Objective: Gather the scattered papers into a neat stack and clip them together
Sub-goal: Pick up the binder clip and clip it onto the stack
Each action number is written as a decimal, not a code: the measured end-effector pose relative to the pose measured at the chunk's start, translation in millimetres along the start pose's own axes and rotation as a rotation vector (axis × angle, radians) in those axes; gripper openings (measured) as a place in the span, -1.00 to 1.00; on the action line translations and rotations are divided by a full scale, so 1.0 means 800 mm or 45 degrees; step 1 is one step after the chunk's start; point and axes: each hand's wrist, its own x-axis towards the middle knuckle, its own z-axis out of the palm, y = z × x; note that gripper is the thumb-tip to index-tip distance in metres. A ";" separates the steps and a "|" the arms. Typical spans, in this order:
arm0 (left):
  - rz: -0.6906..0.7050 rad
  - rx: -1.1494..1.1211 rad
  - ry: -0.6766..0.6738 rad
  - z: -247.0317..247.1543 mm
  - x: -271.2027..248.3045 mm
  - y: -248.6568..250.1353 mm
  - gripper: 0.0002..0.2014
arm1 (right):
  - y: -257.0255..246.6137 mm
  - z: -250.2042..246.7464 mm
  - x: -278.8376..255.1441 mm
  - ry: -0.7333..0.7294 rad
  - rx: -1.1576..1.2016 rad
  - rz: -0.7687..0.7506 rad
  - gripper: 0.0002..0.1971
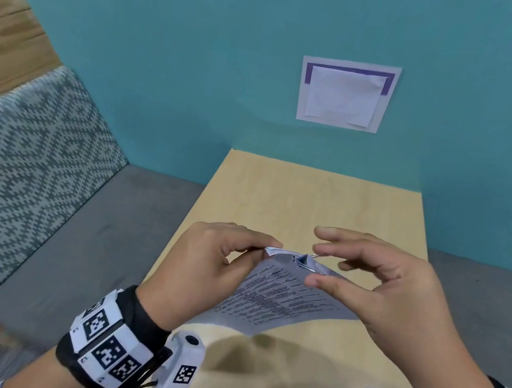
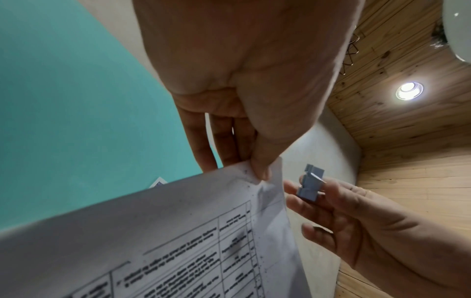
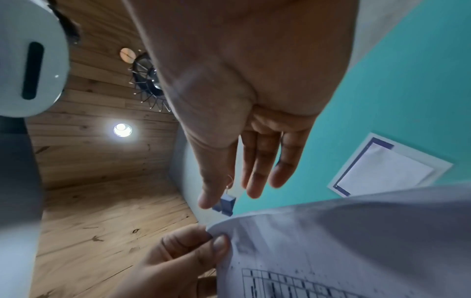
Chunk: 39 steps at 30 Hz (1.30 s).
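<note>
My left hand (image 1: 259,248) pinches the top left corner of a stack of printed papers (image 1: 282,295) between thumb and fingers and holds it tilted above the light wooden table (image 1: 314,199). A small blue-grey binder clip (image 1: 301,261) with silver wire handles is pinched between thumb and fingers of my right hand (image 1: 315,267). It sits at the papers' top edge. In the left wrist view the clip (image 2: 311,185) lies on my right fingers, a small gap away from the paper edge (image 2: 280,193). The right wrist view shows the clip (image 3: 225,204) just above the paper corner (image 3: 229,223).
A teal wall stands behind the table with a white sheet (image 1: 344,93) fixed to it. Grey floor and a patterned rug (image 1: 16,176) lie to the left. The table's front edge is near my body.
</note>
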 end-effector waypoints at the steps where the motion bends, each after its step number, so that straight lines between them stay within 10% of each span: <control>1: 0.008 0.003 0.006 -0.001 -0.001 0.001 -0.75 | -0.002 0.001 -0.002 0.042 -0.072 -0.031 -0.74; 30: 0.281 0.115 0.030 -0.001 0.002 0.003 -0.71 | -0.010 0.018 0.004 0.001 -0.485 -0.123 -0.80; 34: 0.145 -0.112 0.083 -0.002 0.002 0.000 -0.70 | -0.003 0.018 0.002 -0.060 -0.476 -0.082 -0.61; 39: -0.132 -0.352 -0.135 -0.002 0.007 0.002 -0.86 | 0.016 0.018 -0.003 0.053 -0.506 -0.207 -0.89</control>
